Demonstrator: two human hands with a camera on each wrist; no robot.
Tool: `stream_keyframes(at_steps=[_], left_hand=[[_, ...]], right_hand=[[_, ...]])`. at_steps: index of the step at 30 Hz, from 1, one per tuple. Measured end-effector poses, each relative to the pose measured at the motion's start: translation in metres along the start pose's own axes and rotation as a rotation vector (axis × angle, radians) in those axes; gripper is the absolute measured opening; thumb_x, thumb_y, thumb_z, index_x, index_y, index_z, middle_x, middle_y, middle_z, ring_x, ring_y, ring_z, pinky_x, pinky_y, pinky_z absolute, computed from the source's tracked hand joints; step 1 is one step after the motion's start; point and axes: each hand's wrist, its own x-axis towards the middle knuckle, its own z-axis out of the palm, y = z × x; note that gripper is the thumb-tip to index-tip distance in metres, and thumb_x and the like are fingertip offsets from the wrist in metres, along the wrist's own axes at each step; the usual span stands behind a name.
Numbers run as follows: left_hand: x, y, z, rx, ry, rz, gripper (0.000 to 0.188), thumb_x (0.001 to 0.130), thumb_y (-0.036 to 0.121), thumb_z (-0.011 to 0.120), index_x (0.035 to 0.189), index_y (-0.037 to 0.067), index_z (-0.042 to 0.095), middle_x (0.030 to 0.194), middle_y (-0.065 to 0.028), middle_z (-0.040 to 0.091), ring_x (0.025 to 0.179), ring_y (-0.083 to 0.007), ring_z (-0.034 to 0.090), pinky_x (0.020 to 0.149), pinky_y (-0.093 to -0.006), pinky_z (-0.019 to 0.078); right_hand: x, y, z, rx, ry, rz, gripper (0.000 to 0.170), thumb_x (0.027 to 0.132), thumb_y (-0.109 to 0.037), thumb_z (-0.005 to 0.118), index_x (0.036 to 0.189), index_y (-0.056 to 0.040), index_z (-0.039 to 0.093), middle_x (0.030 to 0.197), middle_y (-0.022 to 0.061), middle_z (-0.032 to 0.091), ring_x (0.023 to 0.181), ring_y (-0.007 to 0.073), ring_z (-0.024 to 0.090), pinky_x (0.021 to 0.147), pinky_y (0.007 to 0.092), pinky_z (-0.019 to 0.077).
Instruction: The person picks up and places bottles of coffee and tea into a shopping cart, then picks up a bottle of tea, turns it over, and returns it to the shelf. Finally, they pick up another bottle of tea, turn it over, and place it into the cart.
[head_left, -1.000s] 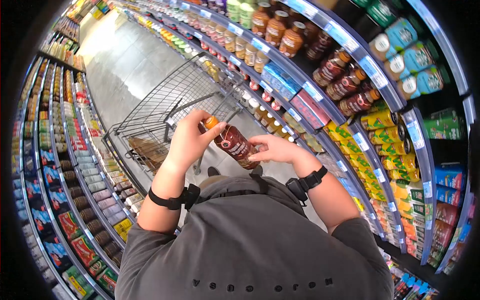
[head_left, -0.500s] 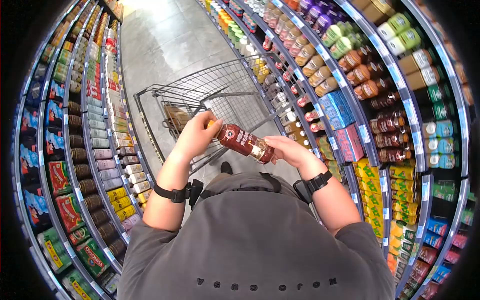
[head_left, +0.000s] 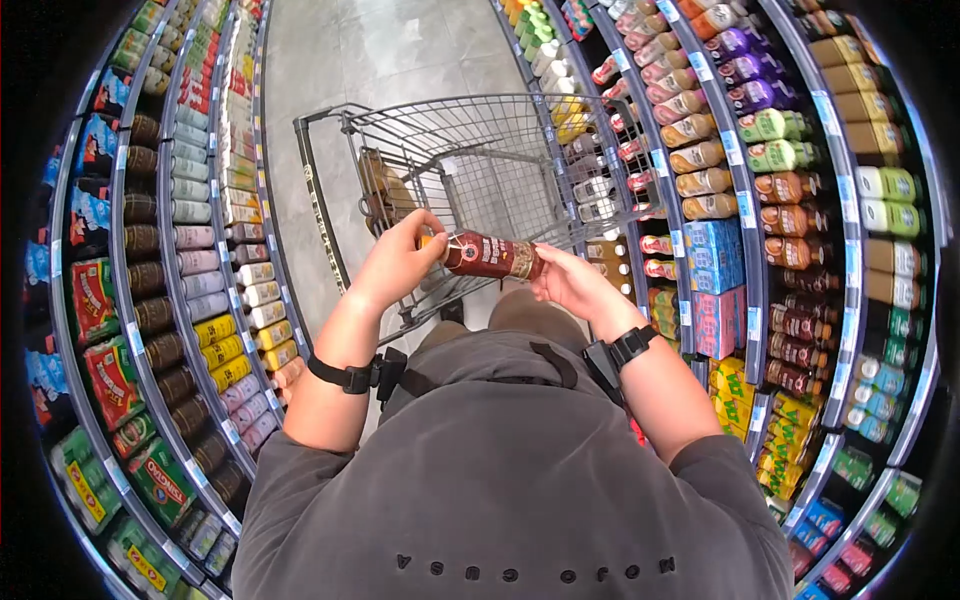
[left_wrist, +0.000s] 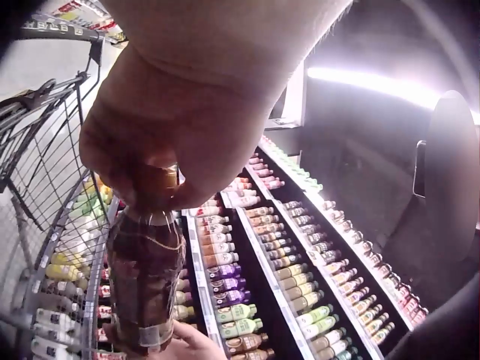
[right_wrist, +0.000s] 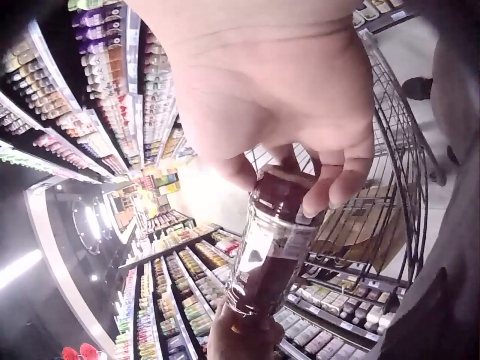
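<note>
A dark red bottle (head_left: 493,256) with an orange cap lies nearly level between both hands, in front of the body. The left hand (head_left: 400,262) grips its cap end, and in the left wrist view that hand (left_wrist: 172,127) has its fingers round the cap above the bottle (left_wrist: 146,281). At the other end, the right hand (head_left: 580,287) holds the base between thumb and fingers. The right wrist view shows the right hand's (right_wrist: 277,97) fingertips curled on the base of the bottle (right_wrist: 270,247).
A wire shopping cart (head_left: 500,170) stands just beyond the hands, with a brown item (head_left: 385,190) at its left side. Shelves of bottles (head_left: 700,155) line the right; shelves of cans and packs (head_left: 190,250) line the left. Grey floor (head_left: 400,50) runs between.
The bottle has gone from slanting down to the right to nearly level, both hands keeping hold of it. The head view has turned, so the cart and shelves appear shifted.
</note>
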Motion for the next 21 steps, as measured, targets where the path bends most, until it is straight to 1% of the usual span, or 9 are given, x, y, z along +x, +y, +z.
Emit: stream_keyframes(at_steps=[4,7,8,11,12,15,17,18,21], left_hand=[[0.02,-0.004,0.01,0.1,-0.001,-0.094,0.025,0.098,0.02,0.066,0.116,0.002,0.064,0.081,-0.0079,0.065,0.075,-0.0154,0.06,0.07,-0.0321,0.0496],[0.042,-0.012,0.023,0.127,-0.069,-0.135,0.036,0.095,0.023,0.067,0.124,0.003,0.064,0.083,-0.0131,0.068,0.075,-0.0227,0.064,0.072,-0.0366,0.0522],[0.049,-0.012,0.029,0.133,-0.074,-0.16,0.036,0.095,0.023,0.067,0.124,0.003,0.064,0.083,-0.0131,0.068,0.075,-0.0227,0.064,0.072,-0.0366,0.0522],[0.075,-0.026,0.056,0.407,-0.047,-0.201,0.042,0.091,0.028,0.068,0.126,0.004,0.063,0.089,-0.0231,0.073,0.086,-0.0396,0.072,0.076,-0.0453,0.0558],[0.097,-0.034,0.073,0.555,-0.092,-0.265,0.044,0.089,0.029,0.067,0.127,0.006,0.063,0.092,-0.0237,0.073,0.09,-0.0418,0.071,0.079,-0.0479,0.0568],[0.129,-0.07,0.105,0.624,-0.168,-0.329,0.045,0.088,0.032,0.068,0.125,0.008,0.063,0.092,-0.0239,0.073,0.091,-0.0422,0.072,0.079,-0.0512,0.0572],[0.151,-0.093,0.122,0.642,-0.23,-0.392,0.043,0.089,0.034,0.068,0.122,0.008,0.062,0.092,-0.0243,0.073,0.089,-0.0425,0.072,0.078,-0.0534,0.0573],[0.16,-0.108,0.131,0.636,-0.258,-0.405,0.043,0.089,0.034,0.068,0.122,0.008,0.062,0.092,-0.0243,0.073,0.089,-0.0425,0.072,0.078,-0.0534,0.0573],[0.184,-0.148,0.156,0.655,-0.343,-0.488,0.041,0.091,0.037,0.066,0.117,0.006,0.058,0.094,-0.0249,0.073,0.09,-0.0439,0.072,0.078,-0.054,0.0572]], right_hand=[[0.041,-0.009,-0.024,0.048,0.075,0.087,0.044,0.106,-0.032,0.055,0.144,-0.0105,0.051,0.107,0.0046,0.067,0.084,0.0164,0.063,0.077,0.0333,0.0518],[0.076,-0.02,-0.042,-0.076,0.142,0.176,0.056,0.106,-0.026,0.053,0.156,-0.0095,0.038,0.122,0.0092,0.064,0.094,0.0223,0.064,0.085,0.0371,0.0538],[0.086,-0.021,-0.047,-0.059,0.132,0.194,0.056,0.106,-0.026,0.053,0.156,-0.0095,0.038,0.122,0.0092,0.064,0.094,0.0223,0.064,0.085,0.0371,0.0538],[0.126,-0.013,-0.076,-0.085,0.197,0.323,0.055,0.106,-0.025,0.054,0.156,-0.0086,0.038,0.133,0.01,0.062,0.105,0.0248,0.066,0.087,0.0387,0.0553],[0.153,-0.005,-0.097,0.028,0.188,0.414,0.054,0.106,-0.027,0.053,0.154,-0.0057,0.039,0.138,0.0108,0.057,0.11,0.0283,0.065,0.09,0.0399,0.0549],[0.184,0.01,-0.114,0.083,0.224,0.495,0.053,0.105,-0.029,0.055,0.15,-0.003,0.044,0.139,0.0104,0.056,0.112,0.0298,0.065,0.093,0.0414,0.0541],[0.202,0.014,-0.125,0.08,0.222,0.548,0.043,0.1,-0.022,0.058,0.137,-0.0019,0.053,0.138,0.0136,0.057,0.106,0.0319,0.07,0.08,0.0369,0.0598],[0.21,0.017,-0.13,0.102,0.233,0.568,0.043,0.1,-0.022,0.058,0.137,-0.0019,0.053,0.138,0.0136,0.057,0.106,0.0319,0.07,0.08,0.0369,0.0598],[0.237,0.04,-0.149,-0.029,0.19,0.617,0.037,0.094,-0.017,0.057,0.129,-0.0045,0.056,0.113,0.0114,0.066,0.095,0.0297,0.073,0.07,0.0362,0.061]])
